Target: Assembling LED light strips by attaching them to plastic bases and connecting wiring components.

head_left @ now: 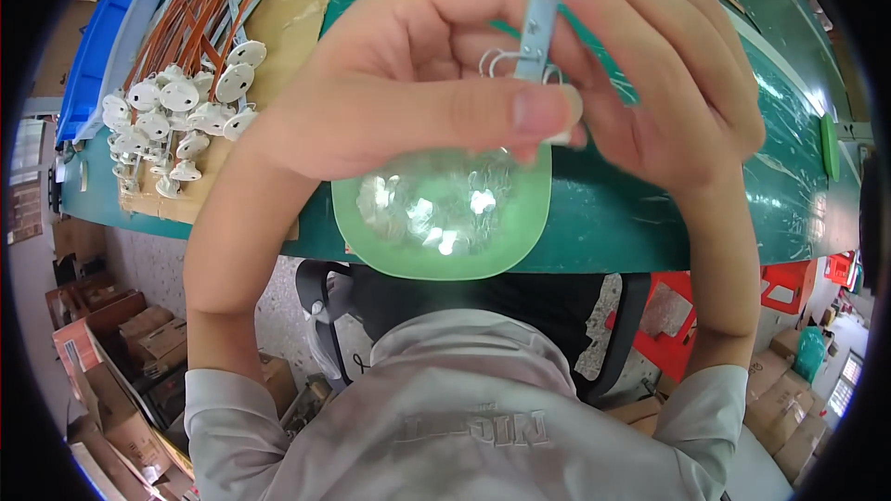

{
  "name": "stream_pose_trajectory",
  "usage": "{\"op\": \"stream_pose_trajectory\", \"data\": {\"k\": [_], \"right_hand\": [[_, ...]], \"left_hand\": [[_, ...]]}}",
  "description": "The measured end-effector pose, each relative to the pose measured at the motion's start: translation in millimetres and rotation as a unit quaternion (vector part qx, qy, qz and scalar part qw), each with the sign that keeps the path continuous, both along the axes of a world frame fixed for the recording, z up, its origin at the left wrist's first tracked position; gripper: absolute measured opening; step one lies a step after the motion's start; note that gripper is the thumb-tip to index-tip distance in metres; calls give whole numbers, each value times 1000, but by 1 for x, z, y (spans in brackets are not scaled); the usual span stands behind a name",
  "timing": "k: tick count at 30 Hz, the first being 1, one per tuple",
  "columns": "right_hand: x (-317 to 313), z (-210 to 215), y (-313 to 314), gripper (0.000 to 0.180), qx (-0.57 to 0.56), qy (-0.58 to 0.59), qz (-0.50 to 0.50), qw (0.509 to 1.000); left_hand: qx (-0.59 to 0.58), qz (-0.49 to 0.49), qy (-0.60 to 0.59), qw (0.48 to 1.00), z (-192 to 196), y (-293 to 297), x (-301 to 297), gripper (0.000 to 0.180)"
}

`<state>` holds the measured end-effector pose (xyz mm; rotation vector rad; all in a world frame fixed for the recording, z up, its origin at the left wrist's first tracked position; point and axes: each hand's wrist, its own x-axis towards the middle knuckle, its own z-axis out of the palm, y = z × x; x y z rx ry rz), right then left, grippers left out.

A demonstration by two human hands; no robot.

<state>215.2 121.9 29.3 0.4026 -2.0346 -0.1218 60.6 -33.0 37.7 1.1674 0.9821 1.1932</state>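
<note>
Both my hands are raised over a green table, close together around a narrow light-blue strip [536, 32] with small dots along it. My left hand [399, 83] pinches the strip's lower end, where thin pale wire loops [501, 59] stick out; a small white bit shows beneath the thumb. Thumb and fingers of my right hand [673, 70] close on the strip higher up. Its top end runs out of the picture. Below the hands stands a light-green bowl [441, 264] at the table's near edge, with clear, shiny contents I cannot make out.
On brown cardboard [297, 0] at the left lies a bundle of orange and grey strips [200, 14] ending in white discs [176, 96]. A blue bin [102, 42] stands beyond. Cardboard boxes [130, 408] fill the floor at left; red stools [664, 320] stand at right.
</note>
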Motion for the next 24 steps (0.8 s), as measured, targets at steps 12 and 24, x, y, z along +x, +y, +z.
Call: {"op": "stream_pose_trajectory", "data": {"k": [12, 24], "right_hand": [[5, -30, -25, 14, -365, -308, -61, 876], [21, -2, 23, 18, -303, -354, -86, 881]], "left_hand": [[96, 331, 47, 937, -8, 14, -26, 41], [58, 231, -41, 970, -17, 8, 3, 80]]}}
